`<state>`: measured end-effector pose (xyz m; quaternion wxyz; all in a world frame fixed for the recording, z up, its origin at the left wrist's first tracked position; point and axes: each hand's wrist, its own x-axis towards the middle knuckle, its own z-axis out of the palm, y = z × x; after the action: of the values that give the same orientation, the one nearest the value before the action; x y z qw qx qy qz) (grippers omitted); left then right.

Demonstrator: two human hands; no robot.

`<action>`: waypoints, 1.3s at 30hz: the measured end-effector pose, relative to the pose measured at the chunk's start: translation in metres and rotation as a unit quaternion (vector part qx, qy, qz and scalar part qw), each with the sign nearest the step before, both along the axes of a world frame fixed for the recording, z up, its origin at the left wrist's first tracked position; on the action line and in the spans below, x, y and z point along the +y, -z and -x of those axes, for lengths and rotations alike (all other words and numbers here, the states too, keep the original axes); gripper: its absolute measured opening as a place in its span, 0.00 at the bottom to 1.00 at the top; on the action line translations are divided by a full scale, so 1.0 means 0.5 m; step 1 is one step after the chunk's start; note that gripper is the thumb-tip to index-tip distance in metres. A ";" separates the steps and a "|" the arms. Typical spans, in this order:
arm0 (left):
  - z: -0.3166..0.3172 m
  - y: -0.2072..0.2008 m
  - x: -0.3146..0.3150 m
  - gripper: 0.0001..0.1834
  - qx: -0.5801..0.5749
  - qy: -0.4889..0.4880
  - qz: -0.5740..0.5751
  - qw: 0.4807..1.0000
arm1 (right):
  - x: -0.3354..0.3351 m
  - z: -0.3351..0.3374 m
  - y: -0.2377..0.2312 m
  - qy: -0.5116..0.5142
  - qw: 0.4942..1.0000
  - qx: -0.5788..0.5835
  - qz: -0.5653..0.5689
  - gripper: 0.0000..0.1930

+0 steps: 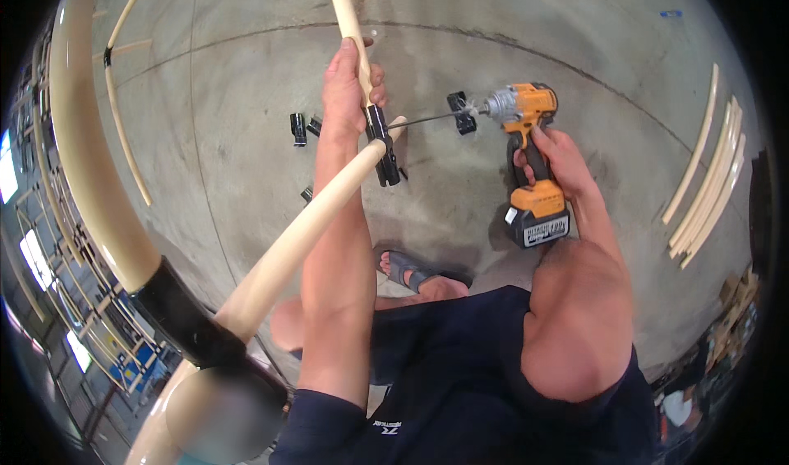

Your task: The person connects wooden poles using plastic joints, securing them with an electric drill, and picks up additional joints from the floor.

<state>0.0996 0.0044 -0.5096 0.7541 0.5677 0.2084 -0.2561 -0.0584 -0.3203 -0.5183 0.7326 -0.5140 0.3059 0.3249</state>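
Observation:
My left hand (352, 83) is closed around a cream-coloured pipe (342, 0), just above a black pipe joint (378, 140). A second cream pipe (300, 218) runs from that joint toward the lower left, passing over my left forearm. In my right hand (563, 159) is an orange and black cordless impact driver (526, 103), gripped by its handle. Its long thin driver bit (431, 120) points left, and its tip reaches the joint. Whether the tip sits in a screw is too small to tell.
Loose black joint pieces (298, 129) lie on the concrete floor, one (463, 113) behind the bit. Several cream pipes (713, 185) lie at the right. A thick pipe (86, 128) with a black joint (189, 313) stands close on the left. My sandalled foot (423, 274) is below.

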 end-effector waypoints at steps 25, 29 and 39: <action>-0.003 0.037 0.028 0.25 -0.019 0.018 0.044 0.999 | -0.179 0.181 0.276 0.369 0.857 0.002 0.360 0.30; -0.015 0.031 0.041 0.23 0.019 0.018 0.084 0.996 | -0.193 0.152 0.207 0.147 0.845 0.114 0.501 0.45; -0.063 0.026 0.030 0.22 0.025 0.019 0.021 0.999 | -0.157 0.145 0.268 0.251 0.836 0.080 0.482 0.44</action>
<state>0.1312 0.0194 -0.5223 0.7554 0.5492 0.2108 -0.2886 -0.1309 -0.3988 -0.6523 0.4214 -0.6799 0.5998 -0.0189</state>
